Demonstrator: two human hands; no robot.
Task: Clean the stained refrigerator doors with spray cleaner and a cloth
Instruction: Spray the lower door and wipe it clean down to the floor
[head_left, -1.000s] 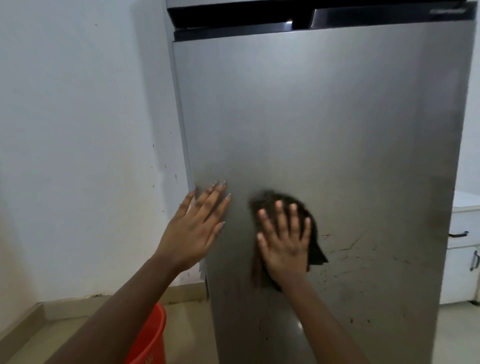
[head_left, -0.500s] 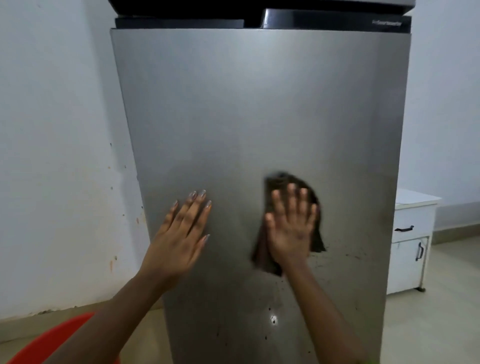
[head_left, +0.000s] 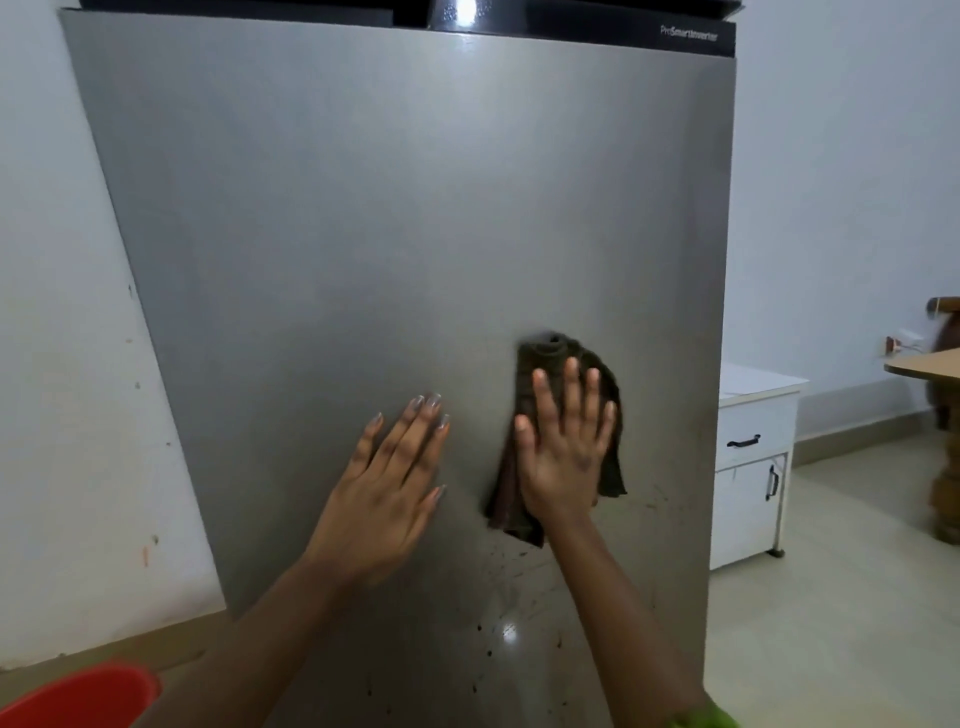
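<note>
A tall grey refrigerator door (head_left: 395, 218) fills the view. My right hand (head_left: 566, 452) lies flat on a dark brown cloth (head_left: 608, 467) and presses it against the door's lower right part. My left hand (head_left: 389, 488) rests flat on the bare door just left of the cloth, fingers together, holding nothing. Dark specks and streaks (head_left: 498, 639) mark the door below and to the right of the cloth. No spray bottle is in view.
A red bucket (head_left: 78, 696) stands on the floor at the lower left. A white cabinet (head_left: 753, 457) with black handles sits right of the fridge. A wooden table edge (head_left: 930, 364) shows at the far right. White walls flank the fridge.
The view has swung left, so the fridge now sits further left in the frame. My right hand has slid the cloth rightwards across the door, and my left hand followed it.
</note>
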